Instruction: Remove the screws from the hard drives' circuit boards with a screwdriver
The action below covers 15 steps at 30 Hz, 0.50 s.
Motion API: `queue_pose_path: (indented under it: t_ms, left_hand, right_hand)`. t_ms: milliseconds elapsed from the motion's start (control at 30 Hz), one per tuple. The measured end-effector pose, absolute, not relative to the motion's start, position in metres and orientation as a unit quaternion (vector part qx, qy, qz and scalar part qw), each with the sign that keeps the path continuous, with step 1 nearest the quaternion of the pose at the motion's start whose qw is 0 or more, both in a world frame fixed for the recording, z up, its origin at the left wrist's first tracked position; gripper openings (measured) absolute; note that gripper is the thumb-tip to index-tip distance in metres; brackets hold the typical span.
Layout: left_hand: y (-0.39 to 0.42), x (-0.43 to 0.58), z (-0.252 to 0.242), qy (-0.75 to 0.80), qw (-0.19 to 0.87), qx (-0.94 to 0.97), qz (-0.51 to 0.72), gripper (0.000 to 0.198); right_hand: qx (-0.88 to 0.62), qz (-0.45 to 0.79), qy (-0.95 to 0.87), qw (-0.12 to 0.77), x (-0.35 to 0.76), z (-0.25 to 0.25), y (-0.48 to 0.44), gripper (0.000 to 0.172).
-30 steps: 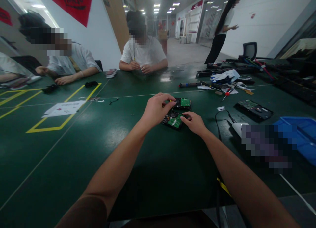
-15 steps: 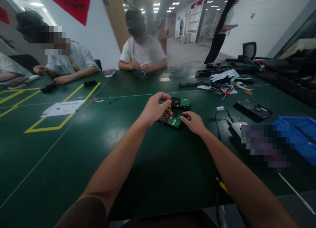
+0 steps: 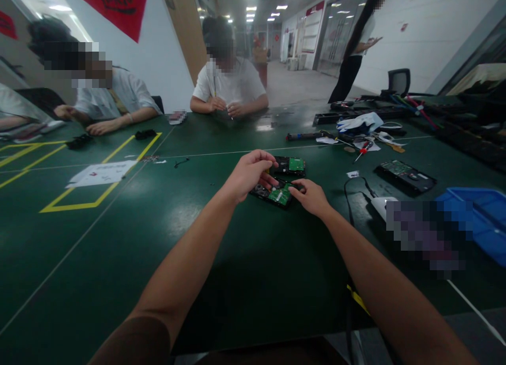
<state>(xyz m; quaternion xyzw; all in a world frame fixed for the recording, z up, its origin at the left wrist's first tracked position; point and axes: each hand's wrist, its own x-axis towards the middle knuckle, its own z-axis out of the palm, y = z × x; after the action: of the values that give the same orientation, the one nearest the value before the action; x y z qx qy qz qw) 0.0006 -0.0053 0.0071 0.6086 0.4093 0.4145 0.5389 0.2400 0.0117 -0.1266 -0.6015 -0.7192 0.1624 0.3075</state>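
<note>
A hard drive (image 3: 280, 195) lies on the green table in front of me, its green circuit board facing up. My left hand (image 3: 253, 176) is over its left part, thumb and fingers pinched together. A bit of yellow shows at those fingers, but what they hold is mostly hidden. At the drive's right edge, my right hand (image 3: 310, 194) grips it between thumb and fingers. Just behind lies a second hard drive (image 3: 295, 165), board up, partly covered by my left hand.
A third hard drive (image 3: 407, 176) lies to the right, near a blue bin (image 3: 480, 217). Farther back are a red screwdriver (image 3: 364, 149), a dark electric screwdriver (image 3: 302, 136) and white gloves (image 3: 360, 122). Printed paper (image 3: 100, 174) lies at left. Co-workers sit across the table.
My left hand has shifted very slightly, and its pinched fingers have turned a little. The right hand keeps its place at the drive's edge.
</note>
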Motion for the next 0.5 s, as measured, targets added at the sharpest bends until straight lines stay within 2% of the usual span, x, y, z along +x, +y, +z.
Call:
queue_pose_path:
  t_ms: [267, 500]
  left_hand:
    - [-0.0037, 0.0000, 0.0064, 0.371, 0.606, 0.568, 0.415, 0.009]
    - [-0.0001, -0.0012, 0.0024, 0.367, 0.607, 0.565, 0.421, 0.011]
  right_hand:
    - [-0.598, 0.156, -0.722, 0.312, 0.2402, -0.1287, 0.0123, 0.038]
    - [-0.604, 0.153, -0.720, 0.306, 0.2390, -0.1255, 0.0103, 0.037]
